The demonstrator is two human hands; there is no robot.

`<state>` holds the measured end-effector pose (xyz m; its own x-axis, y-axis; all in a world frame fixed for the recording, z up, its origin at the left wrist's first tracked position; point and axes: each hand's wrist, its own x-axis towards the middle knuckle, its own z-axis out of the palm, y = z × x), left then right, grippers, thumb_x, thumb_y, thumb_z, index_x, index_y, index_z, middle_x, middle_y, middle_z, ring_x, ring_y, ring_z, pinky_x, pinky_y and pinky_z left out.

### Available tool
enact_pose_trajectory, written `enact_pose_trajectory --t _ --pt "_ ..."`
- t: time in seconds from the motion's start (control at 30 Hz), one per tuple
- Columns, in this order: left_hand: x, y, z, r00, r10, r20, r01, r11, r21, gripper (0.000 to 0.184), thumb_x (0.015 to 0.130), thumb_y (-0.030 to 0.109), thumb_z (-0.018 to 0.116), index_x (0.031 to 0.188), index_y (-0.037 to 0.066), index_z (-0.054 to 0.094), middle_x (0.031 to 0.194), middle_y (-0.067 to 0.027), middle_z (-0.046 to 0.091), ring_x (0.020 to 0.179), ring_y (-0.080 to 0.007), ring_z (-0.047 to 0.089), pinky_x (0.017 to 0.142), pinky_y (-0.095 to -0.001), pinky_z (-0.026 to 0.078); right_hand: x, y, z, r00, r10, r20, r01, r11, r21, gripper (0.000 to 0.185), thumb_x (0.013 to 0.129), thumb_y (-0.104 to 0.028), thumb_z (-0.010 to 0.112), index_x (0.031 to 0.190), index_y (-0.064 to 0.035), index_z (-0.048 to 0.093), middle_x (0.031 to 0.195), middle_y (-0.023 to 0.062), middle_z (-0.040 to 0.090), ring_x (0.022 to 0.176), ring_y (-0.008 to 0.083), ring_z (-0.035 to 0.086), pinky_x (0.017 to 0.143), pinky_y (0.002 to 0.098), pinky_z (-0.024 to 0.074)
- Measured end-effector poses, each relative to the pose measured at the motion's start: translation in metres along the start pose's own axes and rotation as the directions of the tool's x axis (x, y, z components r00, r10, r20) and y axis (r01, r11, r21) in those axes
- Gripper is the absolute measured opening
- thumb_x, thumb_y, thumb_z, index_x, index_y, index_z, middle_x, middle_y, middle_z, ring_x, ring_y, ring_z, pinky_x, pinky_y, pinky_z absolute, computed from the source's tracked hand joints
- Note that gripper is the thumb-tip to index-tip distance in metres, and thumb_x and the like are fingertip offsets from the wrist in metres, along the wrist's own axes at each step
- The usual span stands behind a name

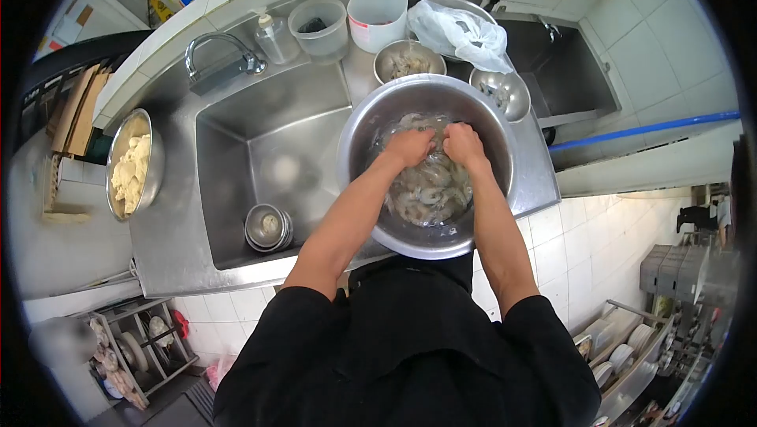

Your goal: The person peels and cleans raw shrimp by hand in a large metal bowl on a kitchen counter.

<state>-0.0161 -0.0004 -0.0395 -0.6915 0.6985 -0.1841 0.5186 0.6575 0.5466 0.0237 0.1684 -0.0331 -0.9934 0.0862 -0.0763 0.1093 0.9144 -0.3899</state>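
A wide steel bowl [359, 179] stands in front of me on the counter's right part, holding raw grey shrimp [430, 194] in water. Over the far half of the shrimp, my left hand [412, 147] and my right hand [464, 145] are close together with fingers curled inward. Both pinch at a shrimp between them, mostly hidden by the fingers. Just behind the bowl, a smaller steel bowl [408, 62] contains more shrimp pieces. Another small steel bowl [514, 98], at the right, has a few greyish pieces inside.
Left of the bowl is a sink basin [272, 159] with stacked small bowls [268, 227] and a faucet [225, 52]. A bowl of yellowish dough-like food [132, 167] sits far left. Behind are plastic tubs [319, 33], a soap bottle [274, 39] and a white plastic bag [461, 33].
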Motion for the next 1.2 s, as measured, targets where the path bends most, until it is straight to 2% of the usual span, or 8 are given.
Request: enact_pose_trajectory --t 0.07,0.13,0.33,0.63,0.67,0.83,0.97,1.2 --pt "0.006 0.002 0.001 0.996 0.015 -0.085 -0.018 0.999 -0.035 0.023 0.092 0.023 0.051 0.108 0.006 0.056 0.09 -0.0236 0.065 0.088 -0.0434 0.062 0.076 -0.053 0.048 -0.006 0.003 0.002 1.0 0.004 0.025 -0.004 1.0 0.014 0.02 0.083 -0.017 0.056 0.091 -0.0031 0.068 0.087 0.024 0.067 0.079 0.039 0.065 0.07 0.045 0.0514" --pt "0.01 0.001 -0.003 0.987 0.035 -0.159 -0.043 0.998 -0.05 0.022 0.09 0.019 0.051 0.106 0.005 0.057 0.089 -0.0241 0.065 0.087 -0.0437 0.061 0.075 -0.0527 0.048 -0.005 -0.012 -0.017 0.953 0.111 0.282 -0.256 0.792 0.555 0.023 0.084 -0.016 0.053 0.094 -0.0012 0.068 0.084 0.0203 0.068 0.072 0.0322 0.067 0.066 0.0412 0.0525" --pt "-0.011 0.021 -0.033 0.912 0.112 -0.394 -0.2 0.962 -0.188 0.02 0.085 0.008 0.051 0.102 0.001 0.06 0.087 -0.0249 0.064 0.086 -0.0442 0.061 0.074 -0.0521 0.047 0.006 -0.028 -0.015 0.995 -0.084 -0.06 0.103 0.76 0.642 0.029 0.084 -0.012 0.045 0.099 0.0031 0.067 0.077 0.0148 0.068 0.063 0.0218 0.066 0.064 0.0348 0.0525" --pt "-0.026 0.03 -0.038 0.75 0.13 -0.648 -0.292 0.945 -0.148 0.021 0.085 0.003 0.054 0.103 0.001 0.063 0.089 -0.0188 0.066 0.081 -0.0384 0.061 0.073 -0.0459 0.048 0.0 -0.052 -0.014 0.969 0.142 -0.204 0.059 0.665 0.745 0.029 0.084 -0.006 0.046 0.099 0.0037 0.068 0.074 0.0128 0.068 0.063 0.0178 0.064 0.061 0.0307 0.0522" --pt "-0.025 0.031 -0.037 0.707 0.11 -0.698 -0.307 0.938 -0.163 0.02 0.085 0.003 0.055 0.102 0.001 0.064 0.09 -0.0176 0.067 0.08 -0.0371 0.061 0.073 -0.0448 0.048 0.002 -0.05 -0.011 0.968 0.145 -0.205 0.059 0.662 0.747 0.029 0.084 -0.006 0.046 0.099 0.0037 0.068 0.074 0.0128 0.068 0.063 0.0178 0.064 0.061 0.0307 0.0522" --pt "-0.023 0.035 -0.037 0.628 0.1 -0.772 -0.331 0.932 -0.149 0.018 0.084 0.004 0.059 0.1 0.0 0.066 0.089 -0.0155 0.068 0.08 -0.0331 0.062 0.073 -0.0408 0.048 0.001 -0.048 -0.018 0.976 0.188 0.109 -0.12 0.052 0.991 0.026 0.085 -0.001 0.044 0.096 0.0026 0.068 0.08 0.0081 0.066 0.064 0.014 0.061 0.058 0.0257 0.0489" --pt "-0.025 0.032 -0.039 0.637 0.13 -0.76 -0.314 0.944 -0.102 0.018 0.082 0.002 0.06 0.099 0.0 0.067 0.09 -0.0147 0.068 0.08 -0.032 0.062 0.074 -0.0384 0.049 0.0 -0.054 -0.025 0.976 0.2 0.082 -0.117 0.169 0.979 0.026 0.086 -0.001 0.044 0.096 0.0035 0.067 0.082 0.0084 0.066 0.066 0.014 0.061 0.059 0.0258 0.0492" --pt "-0.026 0.037 -0.032 0.659 -0.117 -0.743 -0.334 0.839 -0.429 0.019 0.085 0.004 0.06 0.102 0.001 0.068 0.09 -0.0127 0.068 0.082 -0.0239 0.063 0.076 -0.0327 0.048 0.008 -0.044 -0.015 0.983 0.102 0.152 -0.143 -0.088 0.986 0.02 0.083 0.003 0.049 0.096 0.0035 0.065 0.078 0.0093 0.065 0.063 0.0142 0.059 0.055 0.0272 0.0471"
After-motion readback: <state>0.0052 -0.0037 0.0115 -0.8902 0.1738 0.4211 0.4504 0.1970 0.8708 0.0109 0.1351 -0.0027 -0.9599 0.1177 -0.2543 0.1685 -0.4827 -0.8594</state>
